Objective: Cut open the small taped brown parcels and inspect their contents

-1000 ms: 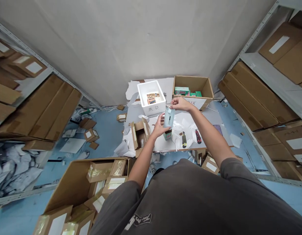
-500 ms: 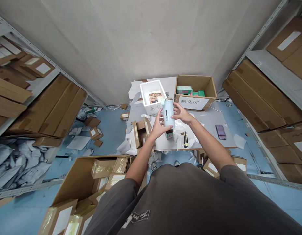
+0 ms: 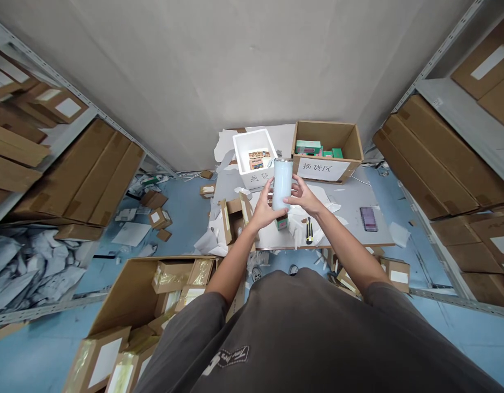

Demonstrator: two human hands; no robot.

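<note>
In the head view we hold a pale-blue tumbler upright above the near part of the table, straight ahead of us, its metal rim uppermost. Our left hand is clamped around its lower left side, and our right hand grips the opposite side; the hands are apart, with the tumbler between them. Reading the clock around the tumbler, with twelve toward the wall, we see a green box at six, partly hidden; whether the two touch, we cannot tell. At five lies a yellow-and-black utility knife beside crumpled white wrapping. Near four, toward the table's right end, is a phone. At two sits a cardboard box with green packages inside. Between ten and eleven stands a white foam box holding printed packets. At eight we have a small open carton; farther out, between seven and eight, a large carton holds taped boxes.
</note>
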